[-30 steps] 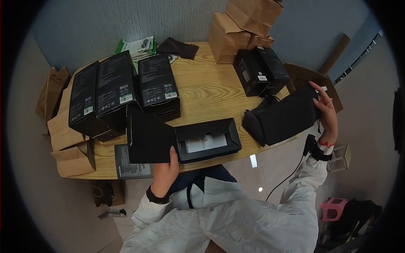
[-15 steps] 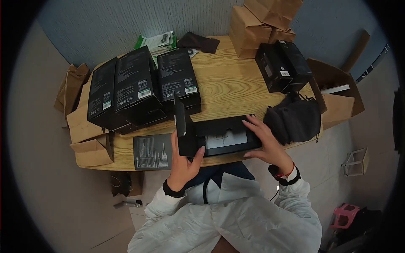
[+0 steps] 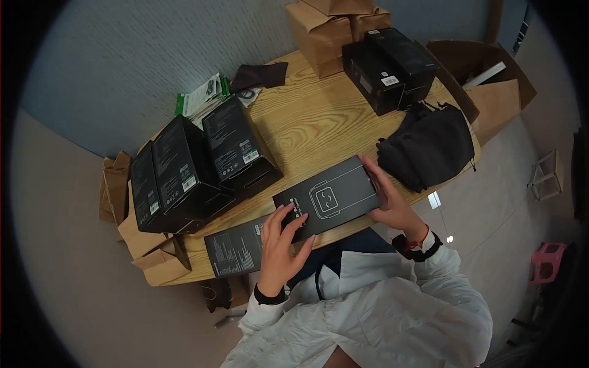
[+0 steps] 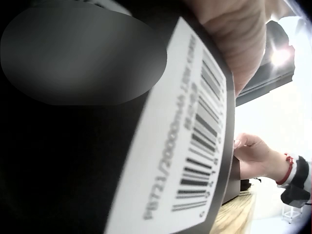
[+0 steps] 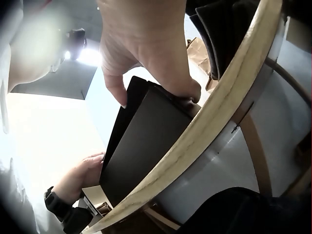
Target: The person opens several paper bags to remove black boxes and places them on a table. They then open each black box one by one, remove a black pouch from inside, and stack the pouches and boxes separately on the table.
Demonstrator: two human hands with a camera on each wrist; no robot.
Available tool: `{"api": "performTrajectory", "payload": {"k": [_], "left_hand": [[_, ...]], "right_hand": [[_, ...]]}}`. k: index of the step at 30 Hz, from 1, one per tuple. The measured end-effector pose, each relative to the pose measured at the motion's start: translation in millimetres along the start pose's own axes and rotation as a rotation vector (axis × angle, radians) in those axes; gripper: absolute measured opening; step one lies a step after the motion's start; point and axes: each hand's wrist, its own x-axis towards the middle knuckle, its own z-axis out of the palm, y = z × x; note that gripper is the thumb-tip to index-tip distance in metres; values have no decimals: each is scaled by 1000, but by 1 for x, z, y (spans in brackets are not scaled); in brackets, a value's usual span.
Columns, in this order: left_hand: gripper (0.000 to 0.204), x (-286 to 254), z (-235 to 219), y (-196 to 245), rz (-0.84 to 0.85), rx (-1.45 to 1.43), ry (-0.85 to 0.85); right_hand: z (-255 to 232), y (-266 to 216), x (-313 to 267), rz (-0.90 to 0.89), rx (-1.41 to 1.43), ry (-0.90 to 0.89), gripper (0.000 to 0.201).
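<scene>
A black box (image 3: 346, 187) with a white line drawing on its closed lid lies at the table's front edge. My right hand (image 3: 397, 208) grips its right end, thumb on the near side and fingers round the far corner. The left hand (image 3: 281, 248) rests on the lid's left end with its fingers spread. In the left wrist view a white barcode label (image 4: 180, 146) on a dark surface fills much of the picture. The right wrist view shows the box's side (image 5: 151, 139) above the table edge. A flat grey printed box (image 3: 235, 250) lies left of it, partly covered.
Three black boxes (image 3: 184, 172) stand at the left beside brown paper bags (image 3: 162, 260). A black drawstring pouch (image 3: 426, 147) lies at the right. Behind it are two black boxes (image 3: 374, 80) and an open carton (image 3: 500, 113). Green-and-white packets (image 3: 205, 101) lie near the wall.
The right hand let go of the black pouch and came to the box. The raised lid has swung down and closed, and the left hand moved onto it.
</scene>
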Motion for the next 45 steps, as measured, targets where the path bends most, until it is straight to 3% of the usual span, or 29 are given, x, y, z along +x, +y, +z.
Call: {"api": "performTrajectory", "payload": {"k": [4,6,9,10,12,16,18,22,25,29,31,32,33,34,36,37,39,40,41,43,44,45], "left_hand": [[34,2,3,-3,-71,-76,40],[33,2,3,-3,-58,-33,30],[32,5,4,1,-44,46,19],[32,6,3,2,-41,87,11],[33,7,5,-1,-28,77,3],[36,6,6,-6,10,82,-14],[38,8,4,-3,16,69,-29],[43,12,3,1,36,85,-54],[45,8,5,-8,83,17,-39],[44,1,3,-10,95,-215,50],[41,-10,-15,-12,57,-349,201],[37,-19,-26,-18,68,-275,376],[35,-29,-41,-23,-14,-118,556],[47,-38,-57,-24,-123,8,683],[54,-65,-75,-45,-285,146,729],[54,-81,-78,-59,-286,146,731],[56,-114,-72,-93,-601,77,741],[52,-123,-65,-104,-688,-133,809],[52,-133,-61,-114,-696,-133,809],[46,-142,-58,-122,-868,-468,773],[46,-145,-55,-124,-869,-471,777],[43,-144,-52,-123,-794,-673,773]], "right_hand": [[6,-10,-7,71,-107,2,91],[10,-3,-9,-2,-545,63,81],[12,25,-15,62,-639,134,71],[13,27,-16,61,-637,141,71],[18,26,-14,155,-283,227,61],[10,31,-4,158,-61,252,62],[1,27,5,356,117,218,67],[-8,14,25,513,-35,101,78],[-9,7,30,584,82,246,72],[2,-4,30,626,88,116,68],[9,8,26,612,78,170,66],[9,12,27,597,68,240,64],[8,13,27,601,66,236,64],[8,15,26,574,129,246,64],[6,19,26,544,192,257,63],[4,22,27,549,218,266,63],[8,22,31,558,246,272,63],[15,17,33,522,220,290,62],[21,14,35,488,193,308,61],[29,13,36,493,172,242,62],[31,12,37,490,152,180,63],[32,11,37,490,148,178,63]]}}
